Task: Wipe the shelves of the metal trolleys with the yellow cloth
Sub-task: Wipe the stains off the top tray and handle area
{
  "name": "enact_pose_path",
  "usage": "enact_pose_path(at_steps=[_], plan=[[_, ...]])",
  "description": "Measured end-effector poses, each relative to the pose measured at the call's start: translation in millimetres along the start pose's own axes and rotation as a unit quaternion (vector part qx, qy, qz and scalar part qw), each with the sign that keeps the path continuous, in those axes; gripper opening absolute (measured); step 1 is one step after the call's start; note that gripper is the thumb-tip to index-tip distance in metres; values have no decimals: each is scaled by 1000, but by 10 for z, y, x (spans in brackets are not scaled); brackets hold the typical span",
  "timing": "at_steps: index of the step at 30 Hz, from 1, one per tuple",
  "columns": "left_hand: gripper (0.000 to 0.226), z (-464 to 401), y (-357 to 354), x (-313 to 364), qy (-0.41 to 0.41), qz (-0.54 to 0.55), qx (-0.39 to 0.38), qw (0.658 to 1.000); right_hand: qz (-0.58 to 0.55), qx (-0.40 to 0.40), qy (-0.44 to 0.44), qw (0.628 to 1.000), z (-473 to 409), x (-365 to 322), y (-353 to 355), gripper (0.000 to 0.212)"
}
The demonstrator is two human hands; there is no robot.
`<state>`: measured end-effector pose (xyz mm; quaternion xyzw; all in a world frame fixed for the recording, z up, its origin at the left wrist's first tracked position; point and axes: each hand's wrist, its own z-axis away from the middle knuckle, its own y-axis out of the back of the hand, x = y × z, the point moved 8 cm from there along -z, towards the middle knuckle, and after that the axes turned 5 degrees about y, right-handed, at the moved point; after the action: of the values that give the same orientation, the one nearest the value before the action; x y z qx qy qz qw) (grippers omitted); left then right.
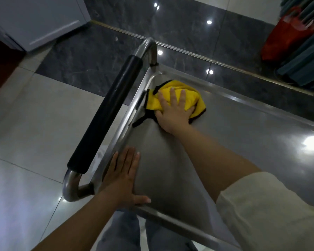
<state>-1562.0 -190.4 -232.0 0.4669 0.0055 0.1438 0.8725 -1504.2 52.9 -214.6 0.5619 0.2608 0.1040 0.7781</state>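
The top shelf (243,134) of a stainless-steel trolley fills the middle and right of the head view. A crumpled yellow cloth (188,96) with black edging lies in the shelf's far left corner. My right hand (174,113) presses down on the cloth, fingers spread over it. My left hand (122,175) lies flat on the near left corner of the shelf, fingers apart, holding nothing. The trolley's push handle (107,113), a steel tube with a black grip, runs along the left end of the shelf.
Glossy pale and dark floor tiles surround the trolley. A white cabinet (43,20) stands at the upper left. A red bag (286,35) and dark green fabric (308,57) sit at the upper right. My legs in grey trousers (127,230) show below the shelf's near edge.
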Motion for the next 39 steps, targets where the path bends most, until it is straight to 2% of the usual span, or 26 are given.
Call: enact_pose_path(at_steps=[2,4,8,13,18,21,25,29,32,36,39], plan=[[140,-10,5,-6,3,-6,-5,1000,3,-21,76,997,-220,-421,-81,65],[140,-14,20,-6,4,-9,-15,1000,9,-40,122,992,-403,-564,-88,65],[140,-4,36,9,6,-19,-33,999,53,-37,188,980,-528,-277,33,69],[140,1,34,26,0,-21,-48,999,35,16,56,998,-352,728,313,68],[140,-1,48,23,-6,-34,-62,997,3,73,-91,993,577,1433,290,67],[139,-7,65,27,-8,-52,-65,996,6,84,-128,988,1202,1319,130,68],[140,-20,77,53,-9,-63,-63,996,5,96,-145,985,1929,787,-140,69],[143,-54,99,58,-15,-76,-23,997,22,93,-86,992,2480,66,-450,74],[144,-76,56,59,-33,-91,-3,995,38,90,-38,995,2789,-263,-622,68],[147,-108,20,49,-43,-100,8,994,33,92,-61,993,3076,46,-551,63],[150,-133,0,27,-49,-109,3,993,28,86,-170,981,3509,637,-516,66]])
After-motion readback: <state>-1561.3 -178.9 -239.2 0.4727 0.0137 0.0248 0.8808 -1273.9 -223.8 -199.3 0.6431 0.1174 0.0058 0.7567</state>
